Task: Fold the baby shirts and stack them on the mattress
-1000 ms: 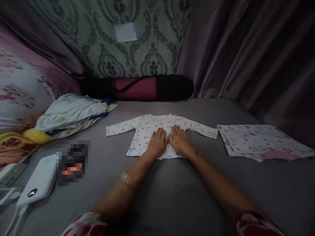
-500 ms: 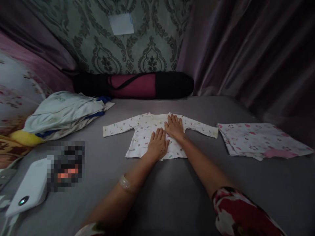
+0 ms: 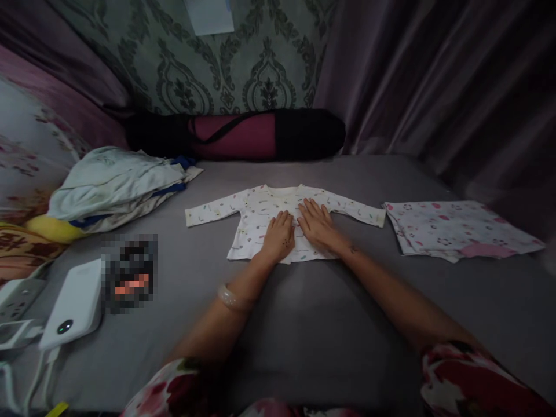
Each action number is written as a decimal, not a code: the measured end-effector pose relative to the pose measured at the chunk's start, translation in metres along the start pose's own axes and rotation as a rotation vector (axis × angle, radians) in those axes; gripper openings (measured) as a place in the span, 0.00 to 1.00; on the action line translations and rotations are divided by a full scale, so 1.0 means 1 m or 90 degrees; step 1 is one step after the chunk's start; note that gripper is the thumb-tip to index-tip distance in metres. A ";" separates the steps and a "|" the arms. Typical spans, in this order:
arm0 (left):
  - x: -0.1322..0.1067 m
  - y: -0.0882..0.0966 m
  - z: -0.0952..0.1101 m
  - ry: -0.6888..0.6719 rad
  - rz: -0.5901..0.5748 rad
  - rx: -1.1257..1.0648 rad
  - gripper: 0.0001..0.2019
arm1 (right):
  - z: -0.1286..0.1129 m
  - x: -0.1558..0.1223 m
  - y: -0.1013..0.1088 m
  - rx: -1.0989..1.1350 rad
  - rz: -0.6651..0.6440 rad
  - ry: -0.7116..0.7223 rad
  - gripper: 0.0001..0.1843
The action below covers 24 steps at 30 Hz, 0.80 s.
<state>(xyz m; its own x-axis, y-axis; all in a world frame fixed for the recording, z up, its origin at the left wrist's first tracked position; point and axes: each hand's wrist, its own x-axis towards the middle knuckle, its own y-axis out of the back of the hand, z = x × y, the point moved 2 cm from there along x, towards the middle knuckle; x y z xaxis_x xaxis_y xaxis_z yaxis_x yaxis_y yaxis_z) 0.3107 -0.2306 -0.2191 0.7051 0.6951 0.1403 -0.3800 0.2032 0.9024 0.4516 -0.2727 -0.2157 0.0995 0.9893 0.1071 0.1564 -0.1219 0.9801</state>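
A small white long-sleeved baby shirt with a tiny coloured print lies spread flat on the grey bed sheet, sleeves out to both sides and collar away from me. My left hand rests flat on the middle of its front, fingers stretched forward. On the right side of the chest lies my right hand, palm down with fingers slightly spread. Neither hand grips the cloth. Just past the right cuff is a folded white cloth with pink hearts.
At the left lies a heap of clothes. Nearer me are a white power bank with cables and a power strip, beside a blurred-out item. A long black and maroon bag runs along the wall.
My right hand has slid towards me and a little right over the shirt, down from near the collar. My left hand stays on the front. The view has tipped slightly downward.
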 end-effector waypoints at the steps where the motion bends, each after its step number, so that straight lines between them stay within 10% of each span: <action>1: 0.001 -0.001 -0.002 0.000 0.007 -0.015 0.22 | -0.001 -0.006 -0.002 -0.009 0.000 0.003 0.31; 24: 0.011 0.025 -0.042 0.207 0.261 -0.259 0.17 | -0.073 0.001 -0.004 -0.025 -0.068 0.015 0.33</action>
<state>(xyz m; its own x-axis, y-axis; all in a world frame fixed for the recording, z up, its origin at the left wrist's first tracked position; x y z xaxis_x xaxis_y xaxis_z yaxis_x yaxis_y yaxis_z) 0.2834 -0.1890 -0.2120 0.2630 0.9312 0.2524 -0.8202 0.0780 0.5667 0.3792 -0.2655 -0.2078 0.0606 0.9982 0.0048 0.1259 -0.0124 0.9920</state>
